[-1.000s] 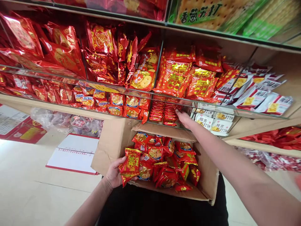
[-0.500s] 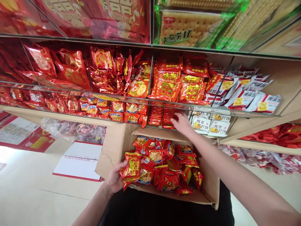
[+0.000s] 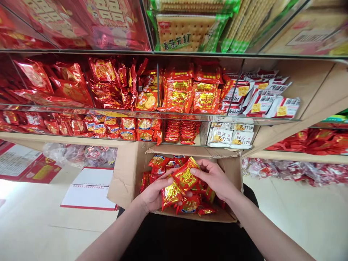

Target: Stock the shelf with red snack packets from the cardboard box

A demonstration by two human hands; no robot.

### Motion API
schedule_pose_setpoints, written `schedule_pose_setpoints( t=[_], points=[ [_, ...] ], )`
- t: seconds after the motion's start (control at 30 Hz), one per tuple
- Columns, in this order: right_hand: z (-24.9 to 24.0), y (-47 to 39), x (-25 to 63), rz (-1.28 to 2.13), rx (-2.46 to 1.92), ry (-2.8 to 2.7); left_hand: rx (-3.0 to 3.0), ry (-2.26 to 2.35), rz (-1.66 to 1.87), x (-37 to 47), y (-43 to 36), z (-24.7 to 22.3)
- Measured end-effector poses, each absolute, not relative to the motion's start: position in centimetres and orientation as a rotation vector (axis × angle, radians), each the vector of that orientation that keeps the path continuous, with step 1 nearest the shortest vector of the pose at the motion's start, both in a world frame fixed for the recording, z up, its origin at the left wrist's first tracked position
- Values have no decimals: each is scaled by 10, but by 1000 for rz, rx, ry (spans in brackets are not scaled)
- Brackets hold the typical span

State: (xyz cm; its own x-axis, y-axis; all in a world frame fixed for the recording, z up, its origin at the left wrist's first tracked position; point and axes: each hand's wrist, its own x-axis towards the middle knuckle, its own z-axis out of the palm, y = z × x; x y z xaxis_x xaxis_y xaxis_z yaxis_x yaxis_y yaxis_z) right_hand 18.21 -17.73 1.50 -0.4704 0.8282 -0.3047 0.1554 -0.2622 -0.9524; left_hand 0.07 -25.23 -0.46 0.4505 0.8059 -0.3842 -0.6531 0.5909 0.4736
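Over an open cardboard box full of red snack packets, my two hands are close together. My left hand holds a red and gold packet, its fingers partly behind it. Above and overlapping it, a second red packet is gripped by my right hand, with the thumb on its front. The box rests at my lap, right below the lowest shelf. Stacked red packets stand in a compartment of that shelf, just beyond the box.
White cracker packets sit right of the red stacks. Glass dividers and shelf edges run across the view. Large cracker packs fill the upper shelf. An open white booklet and plastic-bagged goods lie on the floor at left.
My right hand has come back from the shelf to above the box and now grips a packet. My left hand has moved right with its packet. The camera view has shifted somewhat.
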Motion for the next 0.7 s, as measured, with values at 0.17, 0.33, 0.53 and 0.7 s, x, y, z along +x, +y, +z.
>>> schedule_pose_setpoints(
  t=[0.17,0.33,0.53,0.7],
  points=[
    [11,-188,194,1917,-1141,-1430,296,905,931,12,-252,-7],
    [18,-185,212,1753,-1060,-1896,712,1110,1055,-3,-248,-1],
    [26,-124,210,551,-1574,-2092,827,1581,1281,-60,-238,-8],
    [15,-75,161,107,-1747,-2464,790,1526,1189,-77,-244,-27]
  ],
)
